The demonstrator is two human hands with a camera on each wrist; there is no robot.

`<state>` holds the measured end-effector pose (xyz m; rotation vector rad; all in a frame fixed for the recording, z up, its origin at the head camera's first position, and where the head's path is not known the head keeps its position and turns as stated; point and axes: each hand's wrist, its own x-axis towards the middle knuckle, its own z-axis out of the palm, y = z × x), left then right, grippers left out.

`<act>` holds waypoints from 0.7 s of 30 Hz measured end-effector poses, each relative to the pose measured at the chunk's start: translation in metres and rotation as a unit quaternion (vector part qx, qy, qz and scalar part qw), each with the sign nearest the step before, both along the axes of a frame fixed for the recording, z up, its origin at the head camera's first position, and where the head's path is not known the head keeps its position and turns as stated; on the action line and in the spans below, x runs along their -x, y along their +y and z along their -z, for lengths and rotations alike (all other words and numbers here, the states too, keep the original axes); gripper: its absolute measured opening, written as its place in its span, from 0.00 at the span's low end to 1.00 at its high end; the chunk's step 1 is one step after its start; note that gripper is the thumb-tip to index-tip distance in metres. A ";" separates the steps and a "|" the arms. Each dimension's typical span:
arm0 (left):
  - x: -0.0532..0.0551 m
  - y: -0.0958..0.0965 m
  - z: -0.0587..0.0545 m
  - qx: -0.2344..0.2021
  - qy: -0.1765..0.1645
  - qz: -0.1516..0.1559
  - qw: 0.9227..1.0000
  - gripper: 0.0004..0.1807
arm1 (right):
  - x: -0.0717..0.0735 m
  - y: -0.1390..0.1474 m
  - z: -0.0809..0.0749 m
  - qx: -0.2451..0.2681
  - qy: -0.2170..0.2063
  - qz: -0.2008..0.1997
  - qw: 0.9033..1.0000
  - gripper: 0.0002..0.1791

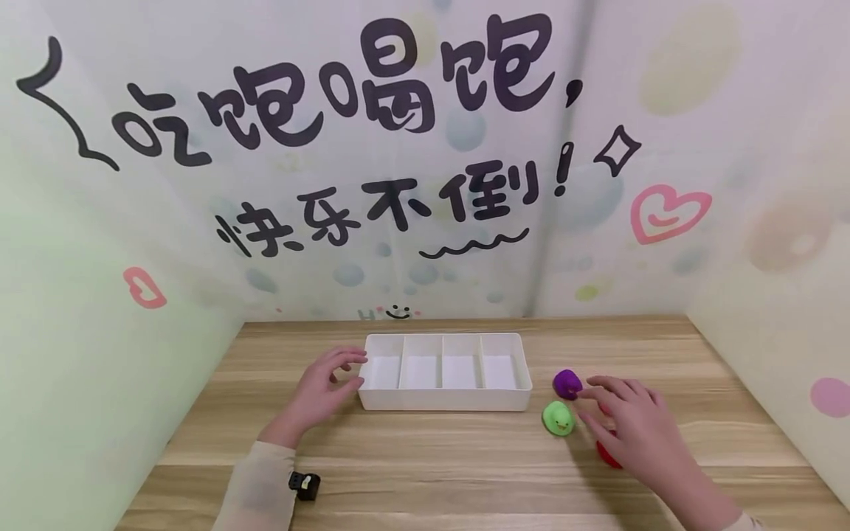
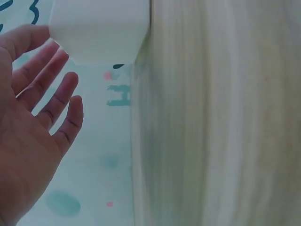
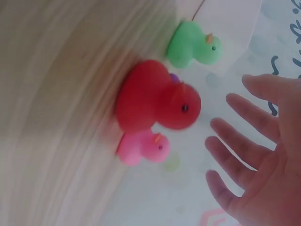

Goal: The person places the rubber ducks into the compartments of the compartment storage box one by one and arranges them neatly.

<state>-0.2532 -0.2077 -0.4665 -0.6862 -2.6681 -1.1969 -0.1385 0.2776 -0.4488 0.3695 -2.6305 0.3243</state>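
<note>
My left hand (image 1: 327,389) is at the left end of a white tray (image 1: 445,400) with several compartments, its fingertips right at the rim. In the left wrist view, the fingers are spread and loosely bent beside the tray's end wall (image 2: 101,35). My right hand (image 1: 640,431) hovers over a group of toy ducks, fingers spread, holding nothing. A purple duck (image 1: 566,384) and a green duck (image 1: 556,419) lie by its fingertips. Partly hidden under this hand are a red duck (image 1: 607,453) and a pink duck (image 3: 136,148).
The tray stands toward the back of the wood-grain table (image 1: 425,472), left of the ducks. A small black device (image 1: 305,487) is at the left wrist. Printed wall sheets (image 1: 332,280) enclose the table at the back and sides.
</note>
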 end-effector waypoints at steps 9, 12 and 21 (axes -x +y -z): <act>0.004 -0.007 0.005 -0.004 -0.011 0.015 1.000 0.14 | -0.017 0.026 0.003 0.022 -0.001 -0.008 1.000 0.15; 0.005 -0.009 0.006 -0.006 -0.014 0.019 1.000 0.15 | -0.021 0.033 0.005 0.028 -0.025 -0.004 0.999 0.17; 0.009 -0.014 0.004 -0.024 -0.026 0.038 0.999 0.16 | -0.032 0.041 0.014 0.040 -0.114 0.007 0.993 0.20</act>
